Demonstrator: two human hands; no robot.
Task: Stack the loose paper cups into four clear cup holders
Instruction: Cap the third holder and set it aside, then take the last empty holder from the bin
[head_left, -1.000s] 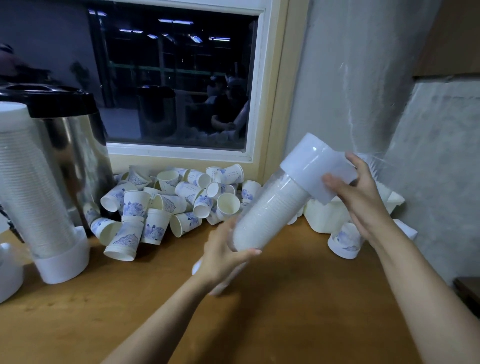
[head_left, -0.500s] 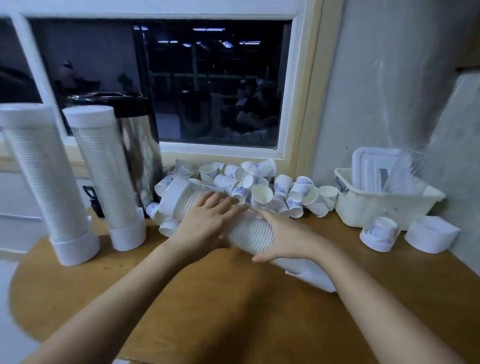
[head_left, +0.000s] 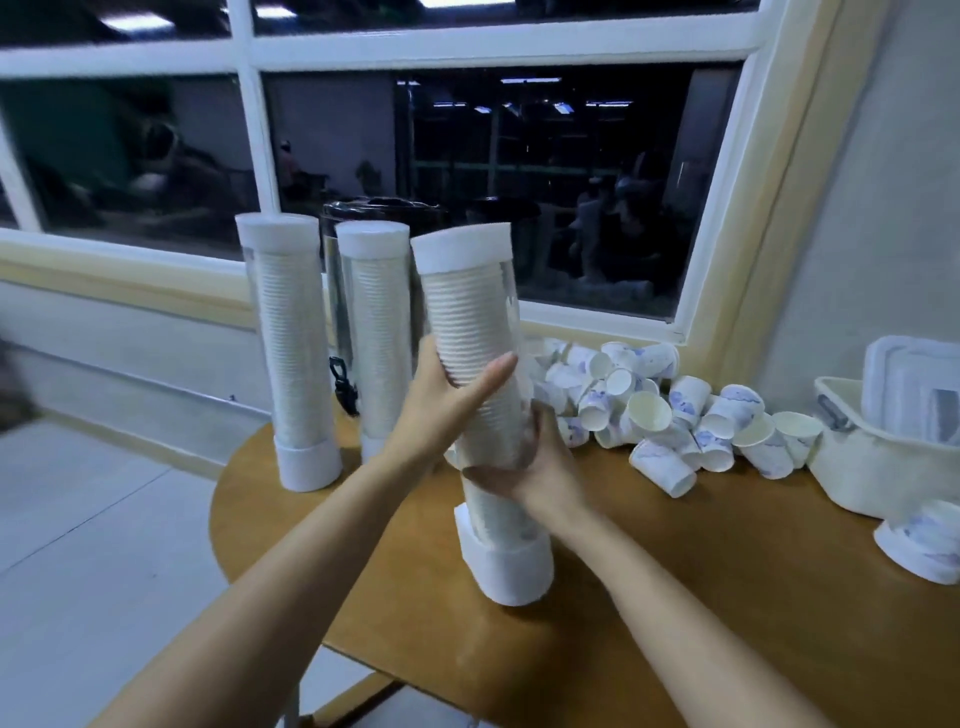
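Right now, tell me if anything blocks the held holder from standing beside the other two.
Nothing visible does: bare table lies between the held holder and the nearest standing holder; loose cups lie to its right.

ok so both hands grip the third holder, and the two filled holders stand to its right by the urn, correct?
No. The head view shows the left hand and right hand gripping the third holder, but the two filled holders stand to its left, by the urn.
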